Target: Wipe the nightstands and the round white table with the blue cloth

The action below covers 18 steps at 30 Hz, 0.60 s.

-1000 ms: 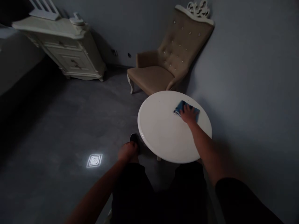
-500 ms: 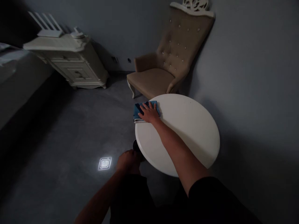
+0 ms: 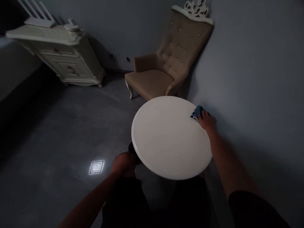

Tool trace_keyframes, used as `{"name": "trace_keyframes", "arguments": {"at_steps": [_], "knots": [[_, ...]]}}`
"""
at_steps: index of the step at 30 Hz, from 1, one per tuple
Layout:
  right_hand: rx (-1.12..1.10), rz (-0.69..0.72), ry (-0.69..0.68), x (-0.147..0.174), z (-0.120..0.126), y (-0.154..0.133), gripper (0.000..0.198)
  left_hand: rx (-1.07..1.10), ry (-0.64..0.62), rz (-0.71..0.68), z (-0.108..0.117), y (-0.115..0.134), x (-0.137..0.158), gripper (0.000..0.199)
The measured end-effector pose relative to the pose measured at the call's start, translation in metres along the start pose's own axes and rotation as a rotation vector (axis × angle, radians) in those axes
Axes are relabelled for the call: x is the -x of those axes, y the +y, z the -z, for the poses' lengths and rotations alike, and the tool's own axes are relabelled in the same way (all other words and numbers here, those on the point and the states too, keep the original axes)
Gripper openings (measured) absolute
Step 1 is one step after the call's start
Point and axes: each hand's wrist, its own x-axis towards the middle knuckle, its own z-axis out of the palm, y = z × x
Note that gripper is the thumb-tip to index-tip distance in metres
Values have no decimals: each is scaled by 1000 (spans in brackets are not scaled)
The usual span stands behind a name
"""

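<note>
At the far right edge of the round white table [image 3: 166, 139], my right hand [image 3: 207, 121] is closed on a folded blue cloth [image 3: 197, 112] with dark and white patches. Part of the cloth lies on the tabletop and part reaches the rim; the fingers cover the rest. My left hand [image 3: 123, 163] is low, left of the table and by my knee, with its fingers curled. Close to those fingers, under the table's left rim, shows a dark rounded object [image 3: 131, 148]; its kind is too dark to make out.
A tan tufted armchair [image 3: 152, 80] stands just behind the table. Further left is a pale cabinet [image 3: 68, 60] bearing a white router [image 3: 39, 21] and a small white device [image 3: 72, 28]. A bright square pattern [image 3: 96, 167] shows on the grey floor. The wall [image 3: 249, 79] rises close on the right.
My right hand and the cloth have swept from the table's far left edge across to its far right edge. My left hand stays low beside the table. The view has shifted slightly.
</note>
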Motion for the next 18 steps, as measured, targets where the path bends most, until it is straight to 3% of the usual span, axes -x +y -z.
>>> {"name": "trace_keyframes", "arguments": {"at_steps": [3, 7, 10, 13, 18], "knots": [[11, -51, 17, 10, -4, 17, 84, 6, 2, -11, -2, -3, 2, 57], [35, -88, 18, 3, -3, -27, 86, 15, 14, -5, -5, -11, 1, 55], [40, 4, 2, -9, 4, -100, 84, 49, 15, 2, -4, -16, 1, 57], [-3, 189, -5, -14, 11, -194, 82, 60, 17, 12, -3, -16, 0, 57], [-139, 529, -12, 7, 12, -349, 79, 44, 3, 36, -4, -10, -6, 60]]}}
